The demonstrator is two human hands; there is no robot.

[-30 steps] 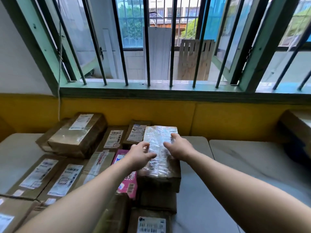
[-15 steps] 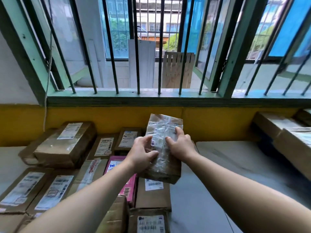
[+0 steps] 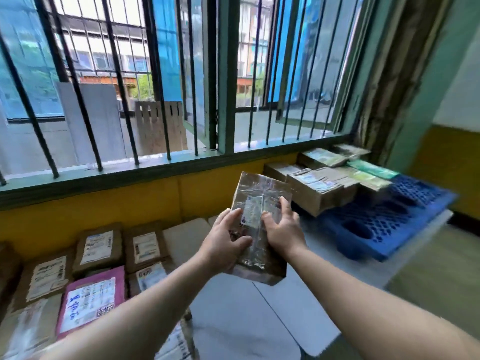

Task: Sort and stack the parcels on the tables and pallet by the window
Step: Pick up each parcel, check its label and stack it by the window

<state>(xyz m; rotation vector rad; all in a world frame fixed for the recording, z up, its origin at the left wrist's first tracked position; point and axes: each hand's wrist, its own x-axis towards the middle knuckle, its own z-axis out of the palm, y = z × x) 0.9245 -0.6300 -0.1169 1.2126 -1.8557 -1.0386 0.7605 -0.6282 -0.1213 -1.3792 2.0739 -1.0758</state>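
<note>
Both hands, left (image 3: pixel 225 242) and right (image 3: pixel 283 231), grip a taped parcel (image 3: pixel 259 211) above the worktop (image 3: pixel 233 313). Right of it, the blue pallet (image 3: pixel 389 224) carries stacked parcels (image 3: pixel 322 183).

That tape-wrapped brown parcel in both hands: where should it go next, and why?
Probably to the right, onto the blue plastic pallet. Both the left hand and right hand hold the tape-wrapped brown cardboard parcel in the air, and stacked brown parcels already sit there.

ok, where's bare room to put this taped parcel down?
Free: the white table below the taped parcel, between the labelled parcels and the blue pallet; also the pallet's near grid. Crowded: the left table and the pallet's window side, stacked with parcels. Left hand and right hand grip the parcel.
</note>
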